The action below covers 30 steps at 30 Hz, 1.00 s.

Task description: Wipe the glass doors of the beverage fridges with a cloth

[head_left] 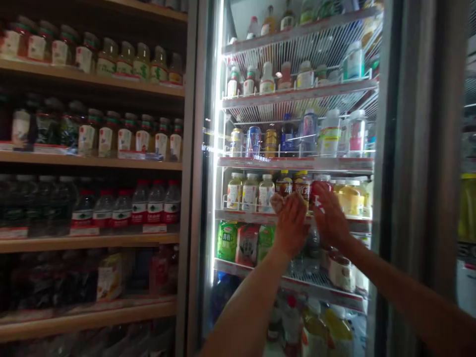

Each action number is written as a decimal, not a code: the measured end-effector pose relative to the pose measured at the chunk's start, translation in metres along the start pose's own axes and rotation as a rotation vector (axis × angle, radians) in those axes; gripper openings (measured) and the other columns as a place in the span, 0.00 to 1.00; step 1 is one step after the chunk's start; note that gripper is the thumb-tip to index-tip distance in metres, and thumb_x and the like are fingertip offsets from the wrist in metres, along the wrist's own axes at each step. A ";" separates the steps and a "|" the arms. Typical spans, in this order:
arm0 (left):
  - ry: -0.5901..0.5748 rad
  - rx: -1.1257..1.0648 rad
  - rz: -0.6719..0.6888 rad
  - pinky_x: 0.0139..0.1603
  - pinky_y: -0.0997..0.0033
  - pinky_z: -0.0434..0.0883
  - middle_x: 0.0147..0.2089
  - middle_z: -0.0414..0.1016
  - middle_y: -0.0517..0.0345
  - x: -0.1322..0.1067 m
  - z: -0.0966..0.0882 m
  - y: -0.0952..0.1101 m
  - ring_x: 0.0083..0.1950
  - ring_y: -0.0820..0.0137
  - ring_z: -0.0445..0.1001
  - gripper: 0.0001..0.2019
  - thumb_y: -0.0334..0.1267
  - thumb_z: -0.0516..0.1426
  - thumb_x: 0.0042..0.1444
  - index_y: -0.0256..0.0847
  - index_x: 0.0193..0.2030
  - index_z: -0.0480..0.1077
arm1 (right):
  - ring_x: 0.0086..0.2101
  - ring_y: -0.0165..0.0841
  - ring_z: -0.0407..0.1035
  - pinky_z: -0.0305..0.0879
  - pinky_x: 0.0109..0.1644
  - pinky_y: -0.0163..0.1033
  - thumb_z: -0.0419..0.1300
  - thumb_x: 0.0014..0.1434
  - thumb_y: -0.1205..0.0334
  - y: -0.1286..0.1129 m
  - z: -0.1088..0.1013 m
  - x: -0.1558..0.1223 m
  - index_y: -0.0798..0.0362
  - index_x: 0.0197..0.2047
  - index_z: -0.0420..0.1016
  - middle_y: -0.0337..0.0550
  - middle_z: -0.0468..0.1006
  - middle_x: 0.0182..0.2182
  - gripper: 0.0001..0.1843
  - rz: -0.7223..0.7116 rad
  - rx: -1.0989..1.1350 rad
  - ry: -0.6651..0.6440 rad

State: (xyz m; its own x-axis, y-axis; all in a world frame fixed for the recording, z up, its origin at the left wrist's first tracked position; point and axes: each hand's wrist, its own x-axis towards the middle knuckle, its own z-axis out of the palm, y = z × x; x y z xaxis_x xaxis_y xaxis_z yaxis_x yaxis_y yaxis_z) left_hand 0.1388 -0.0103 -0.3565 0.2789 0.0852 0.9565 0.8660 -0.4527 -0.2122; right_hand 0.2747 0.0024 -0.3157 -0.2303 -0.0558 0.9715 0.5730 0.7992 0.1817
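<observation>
Two likely slick, stiff bottles (302,186), best held mid-body, are reached by left hand (292,225) and right hand (329,218); whether the fingers are closed cannot be told.

We read nothing for certain: print on the bottles (302,184) and cans (254,141) blurs, and white characters on a green pouch (226,240) are too small
</observation>
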 end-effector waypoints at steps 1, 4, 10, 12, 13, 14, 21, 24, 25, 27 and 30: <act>-0.023 0.052 0.017 0.64 0.49 0.59 0.66 0.55 0.39 -0.001 0.005 0.002 0.69 0.57 0.46 0.25 0.39 0.47 0.60 0.31 0.63 0.54 | 0.63 0.43 0.47 0.45 0.64 0.58 0.45 0.62 0.59 0.013 -0.007 -0.004 0.50 0.66 0.48 0.48 0.54 0.64 0.29 -0.038 -0.128 -0.011; -0.121 0.151 0.127 0.66 0.52 0.57 0.66 0.57 0.48 -0.007 0.006 -0.006 0.70 0.61 0.45 0.23 0.36 0.44 0.61 0.35 0.63 0.56 | 0.63 0.47 0.48 0.39 0.64 0.61 0.46 0.62 0.58 0.044 -0.021 -0.020 0.53 0.63 0.56 0.53 0.57 0.63 0.27 -0.149 -0.362 -0.086; -0.107 0.252 0.030 0.68 0.50 0.50 0.66 0.57 0.46 -0.027 -0.056 -0.089 0.71 0.63 0.42 0.25 0.42 0.44 0.61 0.34 0.63 0.54 | 0.62 0.45 0.50 0.40 0.64 0.58 0.43 0.62 0.54 0.052 -0.022 -0.032 0.54 0.62 0.58 0.52 0.57 0.63 0.27 -0.123 -0.420 -0.103; 0.075 0.310 -0.261 0.67 0.44 0.47 0.67 0.53 0.40 -0.032 -0.068 -0.104 0.71 0.59 0.38 0.25 0.41 0.41 0.62 0.29 0.63 0.53 | 0.62 0.45 0.51 0.38 0.64 0.57 0.43 0.62 0.53 0.053 -0.017 -0.031 0.53 0.63 0.58 0.52 0.58 0.62 0.28 -0.154 -0.422 -0.035; 0.129 0.318 -0.347 0.67 0.42 0.46 0.67 0.52 0.39 -0.032 -0.066 -0.101 0.71 0.58 0.36 0.26 0.41 0.41 0.62 0.28 0.63 0.53 | 0.62 0.45 0.51 0.38 0.64 0.57 0.42 0.62 0.51 0.055 -0.015 -0.032 0.53 0.63 0.58 0.53 0.58 0.62 0.29 -0.177 -0.425 0.000; 0.133 0.307 -0.361 0.67 0.41 0.45 0.67 0.52 0.40 -0.031 -0.060 -0.092 0.71 0.57 0.35 0.26 0.41 0.40 0.62 0.29 0.63 0.53 | 0.61 0.45 0.52 0.37 0.64 0.56 0.42 0.62 0.51 0.056 -0.014 -0.032 0.53 0.63 0.58 0.53 0.59 0.62 0.29 -0.199 -0.422 0.030; -0.362 0.079 0.301 0.68 0.61 0.51 0.62 0.63 0.66 -0.002 -0.017 -0.018 0.67 0.75 0.52 0.20 0.34 0.39 0.63 0.46 0.59 0.61 | 0.63 0.44 0.48 0.35 0.64 0.59 0.44 0.61 0.52 0.055 -0.021 -0.034 0.53 0.65 0.53 0.52 0.53 0.64 0.30 -0.002 -0.369 0.043; -0.109 0.159 -0.032 0.67 0.64 0.54 0.61 0.65 0.62 0.003 -0.042 -0.061 0.65 0.74 0.57 0.18 0.37 0.42 0.62 0.45 0.56 0.63 | 0.62 0.46 0.50 0.39 0.63 0.60 0.42 0.61 0.51 0.055 -0.020 -0.033 0.60 0.62 0.59 0.59 0.55 0.63 0.31 0.007 -0.439 0.128; -0.027 0.176 -0.141 0.69 0.57 0.51 0.65 0.59 0.52 0.004 -0.048 -0.077 0.68 0.68 0.52 0.20 0.36 0.42 0.62 0.37 0.59 0.59 | 0.62 0.47 0.50 0.39 0.63 0.59 0.42 0.62 0.51 0.055 -0.019 -0.033 0.61 0.61 0.60 0.60 0.56 0.62 0.31 -0.004 -0.463 0.128; 0.106 0.194 -0.301 0.69 0.48 0.43 0.69 0.49 0.43 0.004 -0.048 -0.092 0.71 0.63 0.42 0.23 0.32 0.39 0.62 0.31 0.64 0.51 | 0.63 0.45 0.47 0.37 0.64 0.58 0.41 0.62 0.52 0.056 -0.017 -0.032 0.59 0.62 0.59 0.58 0.55 0.63 0.30 -0.023 -0.504 0.097; 0.069 0.128 -0.163 0.69 0.46 0.43 0.69 0.50 0.48 0.001 -0.018 -0.059 0.71 0.62 0.37 0.24 0.34 0.43 0.61 0.36 0.65 0.51 | 0.64 0.42 0.44 0.36 0.65 0.55 0.41 0.63 0.54 0.057 -0.016 -0.032 0.56 0.63 0.55 0.55 0.54 0.64 0.28 -0.003 -0.518 0.062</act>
State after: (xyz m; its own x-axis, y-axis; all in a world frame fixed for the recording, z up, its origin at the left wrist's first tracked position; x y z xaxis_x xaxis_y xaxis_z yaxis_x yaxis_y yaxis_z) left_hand 0.0804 0.0004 -0.3389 0.1051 0.0850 0.9908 0.9444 -0.3207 -0.0727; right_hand 0.3275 0.0399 -0.3336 -0.1946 -0.1060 0.9751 0.8902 0.3985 0.2209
